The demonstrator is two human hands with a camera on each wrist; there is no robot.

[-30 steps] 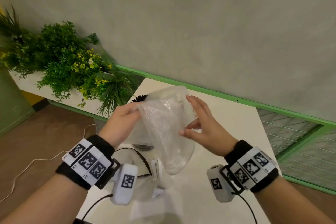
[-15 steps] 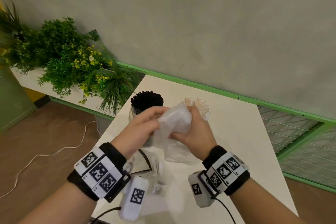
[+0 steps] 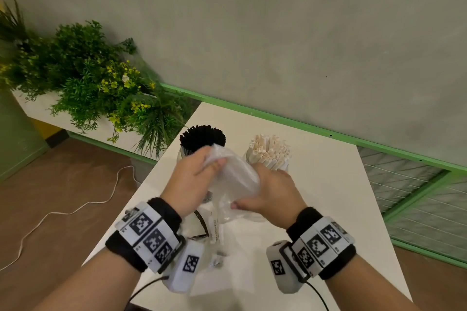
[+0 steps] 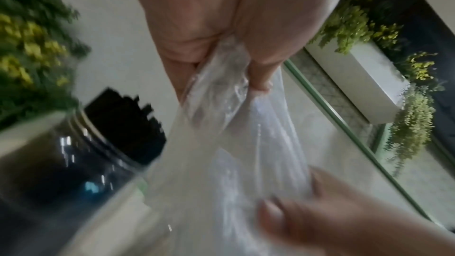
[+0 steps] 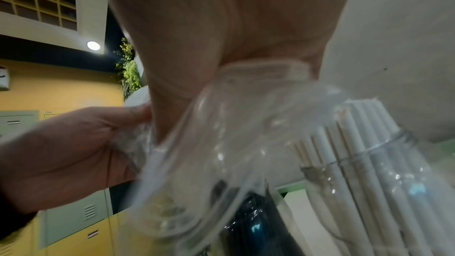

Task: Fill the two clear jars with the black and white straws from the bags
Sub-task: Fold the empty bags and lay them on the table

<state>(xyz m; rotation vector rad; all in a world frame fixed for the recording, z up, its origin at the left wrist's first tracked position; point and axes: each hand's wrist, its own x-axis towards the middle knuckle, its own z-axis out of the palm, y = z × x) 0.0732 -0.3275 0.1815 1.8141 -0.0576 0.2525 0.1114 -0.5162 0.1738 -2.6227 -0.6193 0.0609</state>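
A: Why are both hands on that clear plastic bag (image 3: pixel 233 179)? The jars look full already.

B: It looks empty, so I judge it is being crumpled out of the way; the left hand (image 3: pixel 192 179) pinches its upper end between thumb and fingers, and the right hand (image 3: pixel 273 190) curls round the lower part, thumb pressed into the film.

A: And the straws?

B: The black straws (image 3: pixel 202 137) stand upright in the left jar, the white straws (image 3: pixel 270 155) in the right jar, both at the far side of the white table (image 3: pixel 328 184), just behind the hands; filling seems done.

A: Anything only the wrist cameras give?

B: The left wrist view shows the threaded neck of the black-straw jar (image 4: pixel 74 155); the right wrist view shows the white-straw jar (image 5: pixel 384 178) wall and straws rising past its rim; the head view alone shows a second flat bag (image 3: pixel 214 255) lying on the table under the wrists.
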